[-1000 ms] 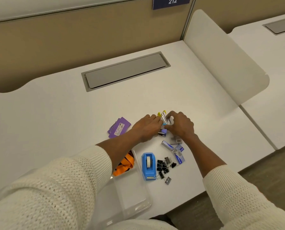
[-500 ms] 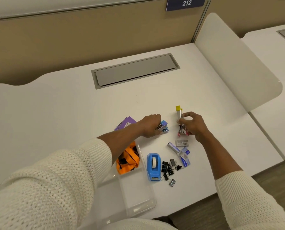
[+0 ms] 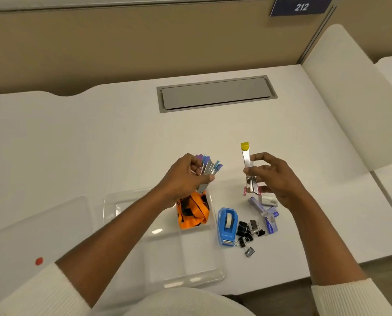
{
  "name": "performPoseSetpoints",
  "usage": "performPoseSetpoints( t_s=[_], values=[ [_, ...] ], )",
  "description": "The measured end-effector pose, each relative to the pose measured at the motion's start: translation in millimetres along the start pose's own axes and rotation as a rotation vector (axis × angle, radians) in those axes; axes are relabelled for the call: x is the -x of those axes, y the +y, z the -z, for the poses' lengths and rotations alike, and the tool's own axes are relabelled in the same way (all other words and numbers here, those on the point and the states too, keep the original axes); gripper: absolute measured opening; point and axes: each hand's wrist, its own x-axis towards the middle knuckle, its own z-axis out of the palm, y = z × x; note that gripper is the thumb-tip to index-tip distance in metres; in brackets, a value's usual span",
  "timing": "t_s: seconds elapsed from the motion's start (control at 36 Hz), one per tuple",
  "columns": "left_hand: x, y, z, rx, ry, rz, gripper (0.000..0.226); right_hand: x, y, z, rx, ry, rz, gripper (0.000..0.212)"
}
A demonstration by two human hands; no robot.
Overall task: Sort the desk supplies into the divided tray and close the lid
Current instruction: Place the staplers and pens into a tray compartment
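Observation:
My left hand (image 3: 186, 176) is closed around a small bundle of metal stapler-like pieces with blue and purple tips (image 3: 210, 167), held just above the back edge of the clear divided tray (image 3: 167, 261). Over on the other side, my right hand (image 3: 275, 176) grips a metal stapler with a yellow tip and pink base (image 3: 247, 165), upright above the desk. An orange lanyard (image 3: 191, 213) lies in the tray's back right compartment. The clear lid (image 3: 37, 226), with a red dot on it, lies left of the tray.
Right of the tray sit a blue tape dispenser (image 3: 227, 225), a pile of black binder clips (image 3: 248, 232) and purple staple boxes (image 3: 269, 216). A grey cable hatch (image 3: 215, 93) is set in the desk behind. A white divider panel (image 3: 350, 99) bounds the right side.
Both hands have lifted off the desk and moved apart. The left carried its bundle back toward the tray; the right raised the yellow-tipped stapler upright.

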Motion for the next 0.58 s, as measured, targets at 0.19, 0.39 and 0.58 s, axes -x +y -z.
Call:
performPoseSetpoints(
  t_s=[0.19,0.39,0.58],
  values=[
    [64.0,-53.9,37.4,-0.163,0.326,0.210,0.041,28.4,-1.7,-75.5,0.095,-0.210,-0.044,0.026],
    [78.8,-83.3,25.4,-0.570,0.451,0.112,0.035,39.2,14.3,-132.5,0.189,-0.314,-0.089,0.031],
    [69.8,-87.9,5.2,-0.889,0.438,0.098,0.043,42.0,19.8,-157.1,0.335,-0.290,-0.108,0.034]
  ],
)
